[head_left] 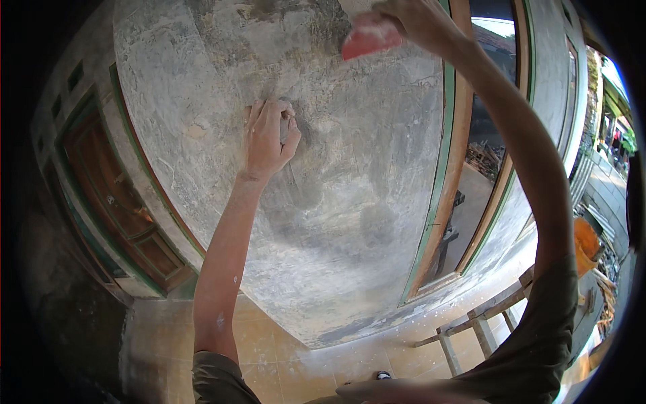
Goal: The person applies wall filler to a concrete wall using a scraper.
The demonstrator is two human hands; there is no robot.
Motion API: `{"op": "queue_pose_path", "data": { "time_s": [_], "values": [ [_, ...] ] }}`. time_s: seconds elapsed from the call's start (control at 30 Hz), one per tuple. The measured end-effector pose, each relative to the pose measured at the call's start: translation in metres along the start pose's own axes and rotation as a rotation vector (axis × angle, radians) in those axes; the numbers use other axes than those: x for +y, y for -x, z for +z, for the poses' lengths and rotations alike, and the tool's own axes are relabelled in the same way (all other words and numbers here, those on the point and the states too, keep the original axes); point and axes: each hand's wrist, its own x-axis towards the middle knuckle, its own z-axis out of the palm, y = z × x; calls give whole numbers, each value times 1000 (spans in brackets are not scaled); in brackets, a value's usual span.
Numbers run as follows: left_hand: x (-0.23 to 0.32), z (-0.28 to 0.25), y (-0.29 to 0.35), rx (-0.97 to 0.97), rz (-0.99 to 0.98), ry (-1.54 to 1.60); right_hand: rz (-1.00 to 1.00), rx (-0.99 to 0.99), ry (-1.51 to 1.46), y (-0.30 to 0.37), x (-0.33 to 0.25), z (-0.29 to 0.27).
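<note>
A mottled grey plaster wall (pixel 336 155) fills the middle of the view. My left hand (pixel 268 138) is raised against it, its fingers curled round a small grey piece (pixel 285 128) whose kind I cannot make out. Higher up on the right, my right hand (pixel 420 23) grips a red scraper (pixel 371 37) with a flat, wide blade smeared white. The blade is at or very near the wall; I cannot tell if it touches. Its handle is mostly hidden by my fingers. Below my left hand the wall shows darker, smoother patches.
A green-edged wooden window frame (pixel 447 168) stands right of the wall section. To the left is a brown panelled door (pixel 118 195). Low on the right stands a wooden bench-like frame (pixel 481 330), with an orange container (pixel 587 242) beyond. Tan floor tiles (pixel 269 357) carry white specks.
</note>
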Motion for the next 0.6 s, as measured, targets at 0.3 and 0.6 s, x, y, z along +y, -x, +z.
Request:
{"op": "queue_pose_path", "data": {
  "time_s": [0.3,0.6],
  "values": [
    [33,-1,-34,-50,6,-105,93,288,-222,-91,88,-46],
    [57,-19,-42,-48,-20,-189,57,412,-227,-183,147,-114]
  ]
}}
